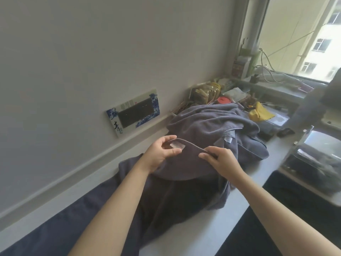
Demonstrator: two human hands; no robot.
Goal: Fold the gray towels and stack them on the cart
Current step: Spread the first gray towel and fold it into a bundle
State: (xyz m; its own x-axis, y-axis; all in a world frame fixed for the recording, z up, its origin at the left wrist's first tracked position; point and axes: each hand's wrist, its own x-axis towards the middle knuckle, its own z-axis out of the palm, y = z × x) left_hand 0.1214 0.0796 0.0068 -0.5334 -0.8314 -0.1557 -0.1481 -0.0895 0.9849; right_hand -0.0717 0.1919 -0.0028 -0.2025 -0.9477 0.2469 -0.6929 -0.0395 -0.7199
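A gray towel (pixel 184 167) hangs from both my hands over the white table (pixel 212 231), its lower part draped down toward me. My left hand (pixel 162 154) pinches the towel's top hem beside a small white label (pixel 177 145). My right hand (pixel 219 159) pinches the same hem a little to the right. Behind the held towel lies a crumpled heap of gray towels (pixel 217 124), one showing a pale tag. No cart is identifiable in this view.
A blue-and-white framed panel (pixel 133 112) leans on the wall at left. Clutter fills the far table end: a red lid (pixel 224 100), a yellow cloth (pixel 258 112), boxes and cables by the window. A clear plastic container (pixel 311 159) stands at right.
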